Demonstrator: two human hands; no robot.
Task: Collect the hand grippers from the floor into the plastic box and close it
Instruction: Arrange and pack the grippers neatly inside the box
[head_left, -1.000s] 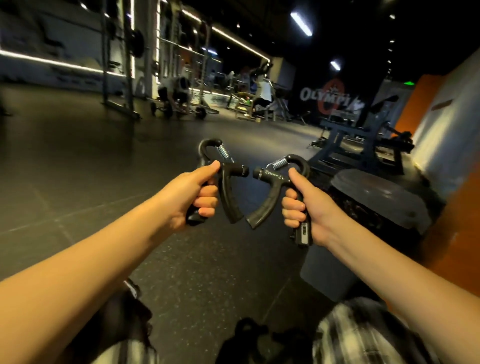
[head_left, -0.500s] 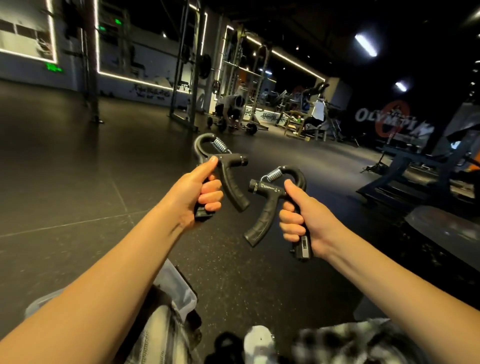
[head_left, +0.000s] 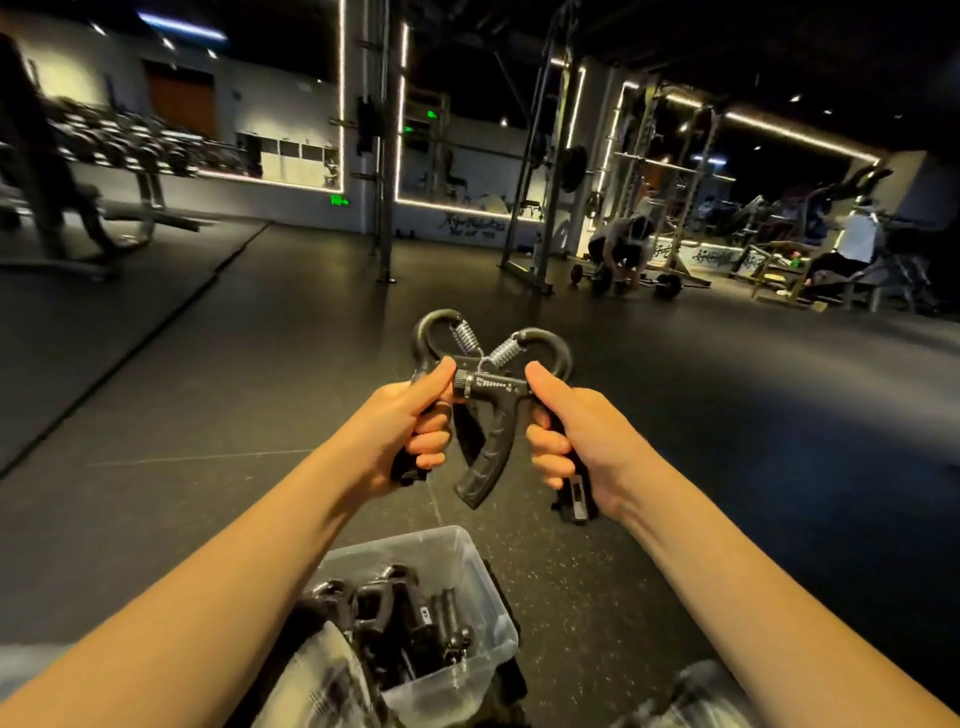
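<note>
As both arms stretch forward, left hand (head_left: 400, 431) clenched round a black gripper (head_left: 420, 340), right hand (head_left: 582, 441) clenched round a second gripper (head_left: 491, 447), handles crossing between, open box (head_left: 480, 582) holding more grippers (head_left: 405, 623) near, on the floor (head_left: 727, 415)

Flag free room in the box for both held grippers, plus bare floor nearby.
Box: bare along its far and right walls; the pile crowds its near-left. Floor is bare between box and right forearm. Left hand grips one gripper, right hand another.
</note>
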